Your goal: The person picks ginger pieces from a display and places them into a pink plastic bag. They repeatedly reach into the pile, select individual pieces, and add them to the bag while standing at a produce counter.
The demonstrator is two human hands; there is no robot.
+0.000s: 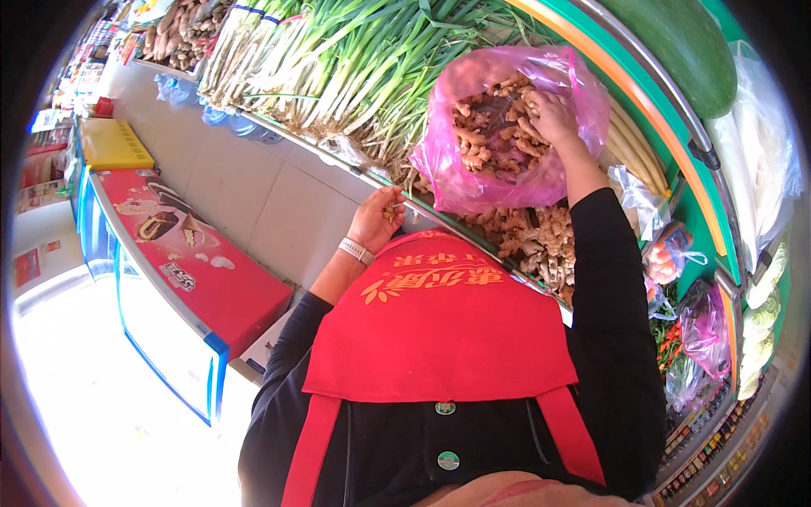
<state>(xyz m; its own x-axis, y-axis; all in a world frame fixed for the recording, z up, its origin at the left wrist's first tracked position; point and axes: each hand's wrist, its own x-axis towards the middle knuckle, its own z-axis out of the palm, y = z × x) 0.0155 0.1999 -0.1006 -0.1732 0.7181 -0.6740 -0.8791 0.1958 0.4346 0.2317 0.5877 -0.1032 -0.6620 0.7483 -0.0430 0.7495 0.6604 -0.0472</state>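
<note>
A pink plastic bag [488,196] stands wide at the mouth on the produce shelf, with knobbly ginger roots [472,149] inside. My right hand [552,117] reaches into it, fingers down on the ginger at the bag's right side. Whether those fingers grip a root cannot be told. Near the shelf's front rail, my left hand [374,222] is curled around a small yellowish-brown piece [389,212], apparently ginger. A pale band circles that wrist. More loose ginger [538,241] lies below the bag, between it and the shelf edge.
Leeks or large green onions [329,76] fill the shelf left of the bag. Long pale roots [633,139] lie to its right, before an orange-edged divider [659,120]. A large green melon [678,51] rests higher up. A red-topped freezer [190,253] stands across the tiled floor [253,190].
</note>
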